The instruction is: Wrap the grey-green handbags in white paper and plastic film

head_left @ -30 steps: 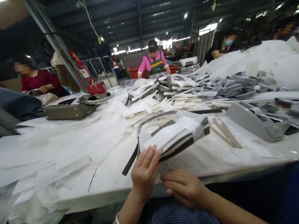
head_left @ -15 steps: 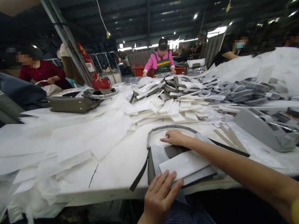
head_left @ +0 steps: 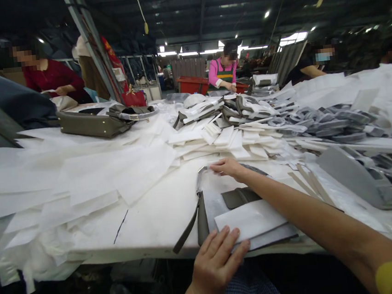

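Observation:
A dark olive bag (head_left: 201, 218) lies at the table's front edge, with a white folded sheet (head_left: 249, 219) on it. Flat on the near left edge of the bag and sheet rests my left hand (head_left: 219, 260), fingers spread. My right hand (head_left: 228, 168) reaches across the bag to its handle (head_left: 201, 178), which is wrapped in clear-grey film. Its thumb and fingers are pinched together at the top of the handle loop. A dark strap (head_left: 188, 226) hangs from the bag's left side.
White sheets (head_left: 91, 175) cover the table's left. Wrapped pieces (head_left: 227, 107) are piled in the middle, grey handles (head_left: 332, 122) to the right. An olive bag (head_left: 91, 123) lies at the back left. Grey panel (head_left: 351, 173) stands at right. Several people work beyond.
My right hand has gone from loosely curled inside the handle loop to pinching at its top. The left hand stays on the bag. The person in pink has leaned to the right.

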The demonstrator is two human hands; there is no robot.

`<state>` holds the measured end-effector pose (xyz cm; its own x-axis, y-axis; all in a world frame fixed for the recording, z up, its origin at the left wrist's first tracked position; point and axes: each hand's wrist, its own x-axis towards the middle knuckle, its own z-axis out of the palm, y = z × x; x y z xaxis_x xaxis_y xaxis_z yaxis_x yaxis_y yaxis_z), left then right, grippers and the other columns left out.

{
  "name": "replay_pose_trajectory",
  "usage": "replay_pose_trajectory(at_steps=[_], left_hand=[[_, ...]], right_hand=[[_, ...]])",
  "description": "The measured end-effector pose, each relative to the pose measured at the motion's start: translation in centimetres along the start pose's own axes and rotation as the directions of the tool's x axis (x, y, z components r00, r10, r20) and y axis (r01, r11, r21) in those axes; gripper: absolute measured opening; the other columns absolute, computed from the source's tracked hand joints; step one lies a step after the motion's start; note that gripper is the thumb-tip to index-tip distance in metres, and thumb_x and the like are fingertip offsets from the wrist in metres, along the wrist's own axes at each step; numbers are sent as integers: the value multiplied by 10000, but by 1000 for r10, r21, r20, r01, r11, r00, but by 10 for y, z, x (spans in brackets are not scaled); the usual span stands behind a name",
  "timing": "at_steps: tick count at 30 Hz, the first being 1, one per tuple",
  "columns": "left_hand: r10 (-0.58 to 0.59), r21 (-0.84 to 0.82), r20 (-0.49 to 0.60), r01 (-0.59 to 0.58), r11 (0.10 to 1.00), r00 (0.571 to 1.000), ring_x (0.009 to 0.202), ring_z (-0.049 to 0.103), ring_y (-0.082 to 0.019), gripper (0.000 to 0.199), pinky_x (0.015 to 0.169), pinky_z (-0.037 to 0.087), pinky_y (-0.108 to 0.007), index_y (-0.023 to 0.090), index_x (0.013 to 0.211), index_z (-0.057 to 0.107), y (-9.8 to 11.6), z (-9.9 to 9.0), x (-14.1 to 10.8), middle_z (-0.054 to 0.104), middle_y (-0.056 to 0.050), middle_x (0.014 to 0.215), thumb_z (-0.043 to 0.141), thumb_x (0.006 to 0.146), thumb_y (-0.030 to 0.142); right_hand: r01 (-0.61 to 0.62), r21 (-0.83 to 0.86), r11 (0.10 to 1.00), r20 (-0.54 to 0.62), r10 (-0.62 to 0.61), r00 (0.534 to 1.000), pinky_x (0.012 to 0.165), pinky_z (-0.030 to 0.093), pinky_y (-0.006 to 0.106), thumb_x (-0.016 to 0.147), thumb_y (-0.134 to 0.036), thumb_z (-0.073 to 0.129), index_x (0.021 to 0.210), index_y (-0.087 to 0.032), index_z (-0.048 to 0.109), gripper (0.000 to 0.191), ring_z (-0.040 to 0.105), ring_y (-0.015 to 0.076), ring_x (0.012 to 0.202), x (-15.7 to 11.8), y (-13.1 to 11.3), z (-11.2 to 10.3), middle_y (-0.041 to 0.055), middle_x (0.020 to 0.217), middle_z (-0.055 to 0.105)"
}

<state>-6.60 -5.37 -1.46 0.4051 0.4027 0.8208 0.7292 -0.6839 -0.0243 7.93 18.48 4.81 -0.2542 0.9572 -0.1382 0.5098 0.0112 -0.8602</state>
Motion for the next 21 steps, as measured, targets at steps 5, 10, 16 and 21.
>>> replay_pose_trajectory(at_steps=[5,10,16,21], left_hand=[[-6,-9,0,6,1000,1000,1288,574,-186,323,1125,457,-348,272,1276,658,0,0,1,661,-6,1320,496,1011,180],[-5,0,12,5,1000,1000,1279,580,-186,335,1102,477,-346,280,1281,653,-1,1,1,652,1,1334,469,1022,176],[-36,-38,65,38,999,997,1288,571,-201,358,1100,484,-374,277,1328,615,0,-1,-1,623,3,1374,468,1020,168],[-58,-99,28,61,993,998,1234,611,-196,272,1117,473,-382,215,1225,668,0,0,-3,705,-27,1239,546,987,166]], right_hand=[[137,144,980,-92,-124,988,624,504,250,741,-509,779,906,-117,779,425,607,127,639,12,-19,-9,60,733,735],[256,190,948,-62,-249,967,746,542,290,702,-491,806,863,-156,798,371,678,172,734,-14,-45,-18,57,770,768],[496,6,868,90,-494,865,839,575,321,862,-399,709,979,-238,801,219,736,221,877,-112,-47,-20,26,939,792],[673,-115,731,278,-627,728,912,565,266,947,-179,580,1131,-254,751,262,705,179,1031,-179,-8,-3,47,1152,744]])
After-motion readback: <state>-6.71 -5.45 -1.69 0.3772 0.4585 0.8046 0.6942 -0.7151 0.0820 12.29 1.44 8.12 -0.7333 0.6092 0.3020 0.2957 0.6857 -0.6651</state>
